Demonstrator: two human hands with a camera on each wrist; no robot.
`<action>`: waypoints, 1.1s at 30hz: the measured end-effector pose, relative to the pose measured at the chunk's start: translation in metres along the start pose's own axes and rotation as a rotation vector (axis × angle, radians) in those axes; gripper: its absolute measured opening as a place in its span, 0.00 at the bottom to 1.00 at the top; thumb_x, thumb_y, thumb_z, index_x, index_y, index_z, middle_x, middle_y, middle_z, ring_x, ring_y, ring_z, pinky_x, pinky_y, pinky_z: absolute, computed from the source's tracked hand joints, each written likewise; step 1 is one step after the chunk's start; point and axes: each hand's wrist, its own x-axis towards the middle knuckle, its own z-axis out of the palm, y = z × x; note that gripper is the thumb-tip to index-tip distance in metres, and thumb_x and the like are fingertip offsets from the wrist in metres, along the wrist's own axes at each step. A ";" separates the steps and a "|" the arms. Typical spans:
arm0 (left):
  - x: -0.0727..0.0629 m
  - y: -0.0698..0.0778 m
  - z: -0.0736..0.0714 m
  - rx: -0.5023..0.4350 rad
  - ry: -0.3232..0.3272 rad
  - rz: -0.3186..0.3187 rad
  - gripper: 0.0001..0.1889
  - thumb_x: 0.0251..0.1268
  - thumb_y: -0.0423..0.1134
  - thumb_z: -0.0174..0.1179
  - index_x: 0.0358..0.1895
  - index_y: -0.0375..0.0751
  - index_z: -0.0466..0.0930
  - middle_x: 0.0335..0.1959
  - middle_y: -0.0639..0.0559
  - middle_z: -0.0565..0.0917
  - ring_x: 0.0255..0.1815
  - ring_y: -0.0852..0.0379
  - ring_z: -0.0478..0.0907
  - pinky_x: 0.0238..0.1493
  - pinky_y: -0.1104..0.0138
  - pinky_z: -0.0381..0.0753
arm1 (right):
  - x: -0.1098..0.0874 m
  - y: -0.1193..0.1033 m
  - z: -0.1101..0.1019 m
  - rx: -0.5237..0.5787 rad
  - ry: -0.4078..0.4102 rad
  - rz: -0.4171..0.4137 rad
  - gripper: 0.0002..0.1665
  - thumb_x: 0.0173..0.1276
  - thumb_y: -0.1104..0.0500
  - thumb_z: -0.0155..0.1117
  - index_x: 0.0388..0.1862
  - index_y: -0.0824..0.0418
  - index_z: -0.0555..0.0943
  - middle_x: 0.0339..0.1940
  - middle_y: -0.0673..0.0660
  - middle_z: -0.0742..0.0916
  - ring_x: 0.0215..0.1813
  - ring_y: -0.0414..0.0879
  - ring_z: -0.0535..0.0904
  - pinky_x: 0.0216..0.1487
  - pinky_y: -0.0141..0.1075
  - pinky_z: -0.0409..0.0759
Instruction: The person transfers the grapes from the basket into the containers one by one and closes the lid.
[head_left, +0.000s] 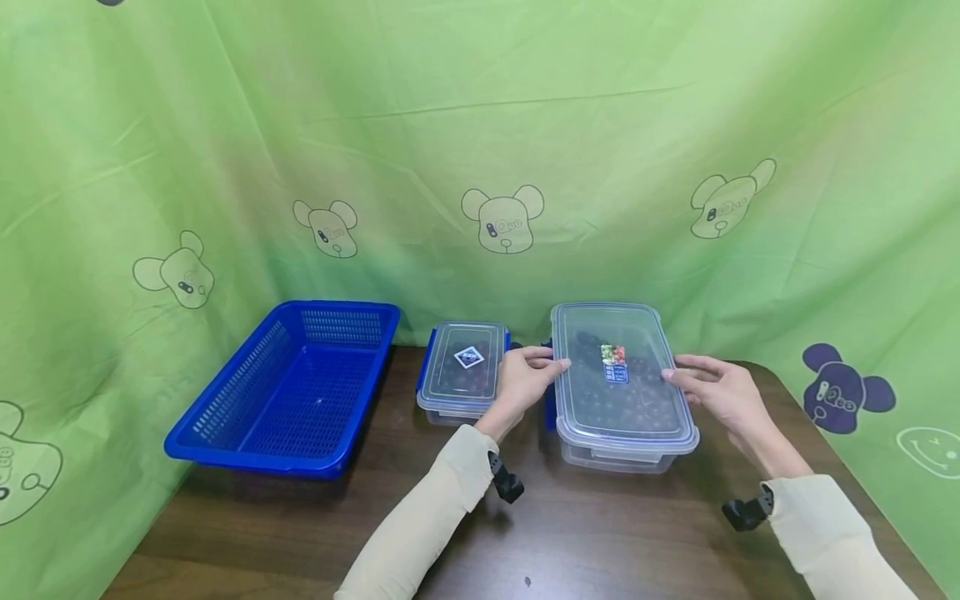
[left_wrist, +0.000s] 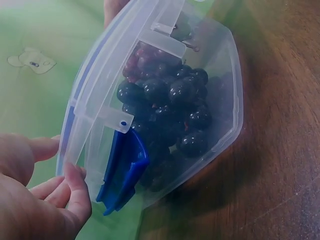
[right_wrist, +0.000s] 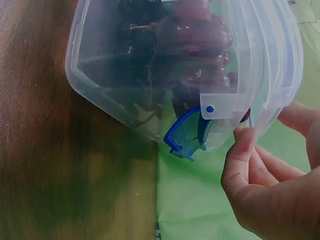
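A large clear plastic food container (head_left: 615, 458) stands right of centre, its translucent lid (head_left: 600, 321) on top with a printed label. Dark grapes (left_wrist: 165, 95) show through its wall. My left hand (head_left: 521, 379) pinches the lid's left edge, thumb above and fingers below. At the opposite edge, my right hand (head_left: 723, 396) pinches the lid in the same way. A blue side clip (left_wrist: 122, 172) hangs unfastened by the left hand, and another blue clip (right_wrist: 187, 132) hangs loose by the right. Whether the lid is fully clear of the rim, I cannot tell.
Left of the left hand sits a smaller lidded container (head_left: 461, 387) with blue clips and dark contents. A blue slotted basket (head_left: 281, 462) stands farther left on the brown wooden table (head_left: 570, 533). A green printed curtain (head_left: 600, 150) hangs behind and along both sides.
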 end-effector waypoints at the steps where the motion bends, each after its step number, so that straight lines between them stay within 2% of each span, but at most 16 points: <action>1: 0.000 0.001 0.001 0.013 0.011 0.003 0.20 0.60 0.45 0.78 0.54 0.41 0.90 0.40 0.48 0.94 0.40 0.58 0.90 0.45 0.67 0.88 | 0.000 0.000 0.001 -0.028 0.008 0.000 0.45 0.74 0.46 0.71 0.76 0.75 0.69 0.35 0.26 0.86 0.36 0.28 0.86 0.41 0.25 0.86; 4: -0.001 0.002 0.003 0.046 0.040 0.007 0.19 0.59 0.45 0.79 0.52 0.43 0.91 0.39 0.50 0.94 0.39 0.61 0.89 0.43 0.69 0.87 | 0.001 0.001 0.003 -0.098 0.032 0.002 0.44 0.73 0.45 0.71 0.73 0.76 0.72 0.49 0.50 0.91 0.36 0.24 0.83 0.42 0.25 0.85; 7: -0.001 0.002 0.005 0.071 0.054 0.003 0.19 0.59 0.46 0.79 0.51 0.43 0.92 0.38 0.51 0.93 0.38 0.62 0.87 0.42 0.69 0.87 | 0.002 0.003 0.005 -0.147 0.044 0.011 0.43 0.73 0.44 0.71 0.71 0.75 0.74 0.67 0.73 0.81 0.38 0.23 0.80 0.43 0.26 0.85; 8: -0.001 0.001 0.005 0.075 0.055 -0.001 0.19 0.59 0.46 0.79 0.51 0.43 0.92 0.38 0.52 0.93 0.38 0.62 0.87 0.42 0.69 0.87 | 0.002 0.003 0.005 -0.151 0.041 0.015 0.43 0.73 0.43 0.70 0.71 0.75 0.75 0.70 0.75 0.79 0.38 0.24 0.80 0.43 0.26 0.85; 11: -0.001 -0.001 0.006 0.081 0.058 -0.012 0.18 0.58 0.46 0.79 0.50 0.43 0.92 0.38 0.52 0.93 0.38 0.63 0.86 0.41 0.69 0.86 | 0.003 0.004 0.006 -0.154 0.040 0.031 0.42 0.73 0.43 0.70 0.71 0.74 0.75 0.66 0.71 0.83 0.38 0.25 0.81 0.43 0.27 0.85; 14: -0.001 -0.003 0.006 0.086 0.063 -0.016 0.18 0.58 0.46 0.79 0.49 0.43 0.93 0.38 0.52 0.93 0.38 0.62 0.86 0.41 0.69 0.86 | 0.003 0.004 0.007 -0.139 0.048 0.036 0.41 0.73 0.44 0.70 0.71 0.74 0.76 0.53 0.56 0.89 0.37 0.27 0.81 0.42 0.27 0.84; 17: -0.001 -0.004 0.006 0.089 0.068 -0.015 0.17 0.58 0.46 0.79 0.49 0.43 0.93 0.38 0.52 0.93 0.38 0.61 0.87 0.41 0.68 0.86 | 0.003 0.003 0.010 -0.119 0.059 0.037 0.39 0.74 0.46 0.70 0.70 0.75 0.76 0.40 0.39 0.88 0.35 0.28 0.81 0.40 0.28 0.84; 19: 0.000 -0.004 0.007 0.089 0.070 -0.015 0.17 0.58 0.45 0.79 0.49 0.43 0.93 0.38 0.52 0.93 0.38 0.61 0.87 0.41 0.68 0.86 | 0.002 0.003 0.011 -0.110 0.063 0.042 0.38 0.74 0.47 0.70 0.69 0.75 0.76 0.35 0.34 0.86 0.34 0.29 0.81 0.39 0.28 0.84; 23: 0.000 -0.004 0.007 0.087 0.073 -0.022 0.17 0.58 0.45 0.79 0.48 0.43 0.93 0.37 0.52 0.93 0.37 0.62 0.86 0.41 0.68 0.86 | 0.003 0.003 0.014 -0.113 0.072 0.054 0.37 0.75 0.48 0.69 0.69 0.75 0.77 0.34 0.34 0.85 0.34 0.29 0.82 0.38 0.28 0.84; 30: 0.002 -0.006 0.011 0.097 0.090 -0.022 0.16 0.58 0.46 0.79 0.47 0.44 0.93 0.36 0.53 0.93 0.35 0.64 0.85 0.38 0.70 0.84 | 0.004 0.004 0.016 -0.130 0.098 0.064 0.37 0.75 0.47 0.69 0.69 0.73 0.77 0.39 0.42 0.89 0.34 0.29 0.82 0.38 0.28 0.85; 33: 0.002 -0.006 0.012 0.092 0.090 -0.025 0.16 0.58 0.46 0.79 0.47 0.44 0.93 0.35 0.53 0.92 0.34 0.64 0.84 0.37 0.70 0.83 | 0.004 0.006 0.016 -0.124 0.099 0.073 0.37 0.75 0.46 0.68 0.70 0.73 0.77 0.38 0.41 0.88 0.34 0.29 0.82 0.38 0.28 0.84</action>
